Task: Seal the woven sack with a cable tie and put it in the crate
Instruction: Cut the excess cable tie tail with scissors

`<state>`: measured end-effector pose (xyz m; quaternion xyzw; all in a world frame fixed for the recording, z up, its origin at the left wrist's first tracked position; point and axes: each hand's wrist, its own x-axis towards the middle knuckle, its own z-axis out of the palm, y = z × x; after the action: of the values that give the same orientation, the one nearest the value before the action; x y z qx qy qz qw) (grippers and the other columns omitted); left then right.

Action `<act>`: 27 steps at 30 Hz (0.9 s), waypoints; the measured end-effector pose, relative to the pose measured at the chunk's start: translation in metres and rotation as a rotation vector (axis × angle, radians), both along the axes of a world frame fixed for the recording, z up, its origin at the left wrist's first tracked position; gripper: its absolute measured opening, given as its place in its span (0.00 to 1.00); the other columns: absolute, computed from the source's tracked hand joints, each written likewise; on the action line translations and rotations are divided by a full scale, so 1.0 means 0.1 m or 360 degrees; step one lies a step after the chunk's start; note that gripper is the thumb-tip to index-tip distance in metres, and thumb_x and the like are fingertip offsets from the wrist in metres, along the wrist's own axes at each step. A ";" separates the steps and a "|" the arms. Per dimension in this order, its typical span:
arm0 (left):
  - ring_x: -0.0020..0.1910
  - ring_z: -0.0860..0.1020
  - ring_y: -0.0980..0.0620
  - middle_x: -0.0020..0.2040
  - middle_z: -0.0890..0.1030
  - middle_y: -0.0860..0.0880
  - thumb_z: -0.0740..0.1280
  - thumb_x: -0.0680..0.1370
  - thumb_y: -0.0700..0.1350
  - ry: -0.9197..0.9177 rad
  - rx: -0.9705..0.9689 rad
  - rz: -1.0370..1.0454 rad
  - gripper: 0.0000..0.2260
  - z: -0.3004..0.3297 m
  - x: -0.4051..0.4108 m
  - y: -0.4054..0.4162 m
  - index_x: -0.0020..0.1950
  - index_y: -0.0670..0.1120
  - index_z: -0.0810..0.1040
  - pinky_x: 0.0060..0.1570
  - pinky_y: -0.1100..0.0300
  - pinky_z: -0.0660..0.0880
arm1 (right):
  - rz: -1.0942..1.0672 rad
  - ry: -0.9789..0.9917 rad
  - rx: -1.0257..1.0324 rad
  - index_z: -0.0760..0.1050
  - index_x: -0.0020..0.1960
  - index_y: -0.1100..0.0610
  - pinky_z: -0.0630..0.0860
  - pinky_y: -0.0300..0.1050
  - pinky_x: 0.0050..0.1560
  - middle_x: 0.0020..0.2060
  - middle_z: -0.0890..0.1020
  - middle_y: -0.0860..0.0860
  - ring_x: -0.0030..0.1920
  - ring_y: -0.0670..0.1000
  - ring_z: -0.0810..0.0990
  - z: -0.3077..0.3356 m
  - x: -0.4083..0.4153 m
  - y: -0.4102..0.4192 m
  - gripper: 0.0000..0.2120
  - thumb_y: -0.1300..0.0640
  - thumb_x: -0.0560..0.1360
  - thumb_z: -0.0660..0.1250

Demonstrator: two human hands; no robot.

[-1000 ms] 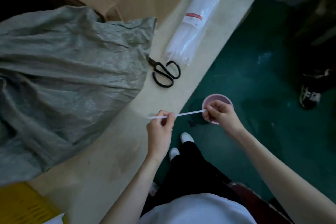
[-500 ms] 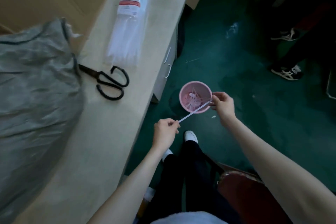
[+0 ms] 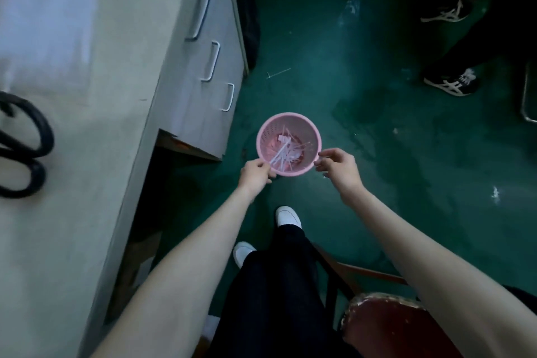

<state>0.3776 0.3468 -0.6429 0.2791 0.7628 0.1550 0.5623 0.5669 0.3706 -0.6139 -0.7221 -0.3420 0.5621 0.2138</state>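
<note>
The right hand point(image 3: 338, 167) has let go and hangs open and empty; the left hand's point(image 3: 255, 174) grip pinches the cable-tie offcut point(image 3: 280, 152) over the pink bin point(image 3: 289, 144). The sack, out of view now, still awaits crating.

Both bare forearms reach forward and down, converging slightly. The left hand point(image 3: 255, 177) is curled, thumb and fingertips pinched together on a thin white strip. The right hand point(image 3: 339, 168) is level with it and apart, its fingers loosely spread, thumb and forefinger parted, holding nothing.
</note>
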 end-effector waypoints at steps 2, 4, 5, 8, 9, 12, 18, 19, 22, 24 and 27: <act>0.35 0.76 0.53 0.45 0.81 0.48 0.58 0.81 0.45 -0.0099 -0.0065 -0.0095 0.11 -0.03 0.00 0.11 0.59 0.48 0.77 0.34 0.63 0.71 | 0.0001 0.0008 0.0011 0.76 0.47 0.59 0.72 0.29 0.28 0.36 0.81 0.52 0.34 0.47 0.79 -0.04 0.03 0.04 0.10 0.70 0.72 0.62; 0.39 0.77 0.51 0.50 0.81 0.47 0.59 0.80 0.45 -0.0080 -0.0076 -0.0141 0.14 0.00 0.01 0.15 0.64 0.48 0.75 0.37 0.61 0.71 | -0.0007 0.0005 0.0020 0.76 0.48 0.60 0.72 0.30 0.28 0.35 0.81 0.52 0.34 0.47 0.79 -0.02 0.05 0.07 0.10 0.71 0.72 0.62; 0.40 0.77 0.50 0.52 0.80 0.47 0.59 0.80 0.44 -0.0058 -0.0067 -0.0135 0.14 0.04 0.01 0.15 0.65 0.47 0.75 0.38 0.60 0.71 | -0.0013 0.0007 0.0023 0.76 0.48 0.60 0.72 0.31 0.28 0.35 0.81 0.52 0.34 0.48 0.79 0.00 0.07 0.07 0.10 0.71 0.72 0.62; 0.42 0.78 0.50 0.53 0.80 0.46 0.59 0.80 0.42 -0.0037 -0.0010 -0.0100 0.13 0.30 0.04 0.07 0.63 0.44 0.77 0.38 0.62 0.72 | -0.0030 0.0010 0.0031 0.76 0.44 0.57 0.73 0.33 0.32 0.36 0.81 0.53 0.36 0.49 0.79 0.20 0.10 0.07 0.11 0.71 0.71 0.61; 0.41 0.78 0.50 0.52 0.81 0.45 0.59 0.80 0.41 -0.0046 0.0014 -0.0097 0.13 0.41 0.06 0.04 0.62 0.43 0.77 0.39 0.62 0.72 | -0.0041 0.0013 0.0034 0.76 0.42 0.56 0.73 0.33 0.33 0.36 0.81 0.53 0.36 0.50 0.79 0.29 0.11 0.07 0.12 0.71 0.71 0.61; 0.37 0.78 0.53 0.47 0.82 0.45 0.59 0.80 0.40 -0.0081 0.0105 -0.0077 0.11 0.87 0.14 -0.05 0.58 0.42 0.79 0.43 0.61 0.72 | -0.0081 0.0037 0.0048 0.76 0.40 0.55 0.73 0.32 0.32 0.36 0.81 0.53 0.36 0.50 0.79 0.70 0.11 0.04 0.13 0.71 0.71 0.61; 0.36 0.79 0.55 0.40 0.82 0.50 0.60 0.80 0.40 -0.0084 0.0362 0.0024 0.09 1.91 0.25 -0.34 0.51 0.44 0.80 0.45 0.59 0.74 | -0.0085 0.0139 0.0157 0.76 0.41 0.57 0.73 0.31 0.33 0.34 0.81 0.52 0.30 0.42 0.80 1.66 0.06 -0.13 0.13 0.72 0.71 0.60; 0.36 0.79 0.55 0.40 0.82 0.51 0.61 0.79 0.40 -0.0083 0.0397 0.0038 0.09 2.06 0.24 -0.41 0.51 0.44 0.81 0.46 0.58 0.75 | -0.0055 0.0158 0.0181 0.76 0.41 0.56 0.73 0.30 0.33 0.34 0.81 0.52 0.29 0.41 0.79 1.81 0.05 -0.16 0.13 0.72 0.71 0.60; 0.36 0.80 0.57 0.38 0.82 0.52 0.61 0.80 0.39 -0.0040 0.0555 0.0102 0.09 2.54 0.17 -0.63 0.48 0.46 0.80 0.45 0.63 0.76 | 0.0050 0.0174 0.0253 0.77 0.42 0.58 0.73 0.31 0.34 0.35 0.81 0.53 0.30 0.41 0.79 2.22 0.00 -0.22 0.11 0.72 0.71 0.62; 0.35 0.79 0.60 0.38 0.82 0.52 0.61 0.80 0.38 -0.0002 0.0644 0.0191 0.09 2.84 0.11 -0.77 0.46 0.47 0.80 0.42 0.69 0.75 | 0.0156 0.0226 0.0299 0.78 0.44 0.62 0.74 0.32 0.36 0.35 0.81 0.54 0.31 0.42 0.79 2.49 -0.06 -0.26 0.07 0.71 0.72 0.63; 0.36 0.79 0.60 0.38 0.82 0.51 0.61 0.80 0.38 0.0066 0.0746 0.0312 0.09 3.16 0.02 -0.96 0.47 0.46 0.80 0.43 0.69 0.76 | 0.0318 0.0277 0.0406 0.79 0.45 0.62 0.77 0.39 0.42 0.36 0.82 0.54 0.34 0.44 0.81 2.82 -0.21 -0.27 0.08 0.70 0.73 0.62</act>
<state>0.3795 0.2508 -0.3266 0.3296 0.7408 0.3756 0.4488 0.5460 0.3436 -0.3321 -0.6001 -0.4607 0.5931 0.2755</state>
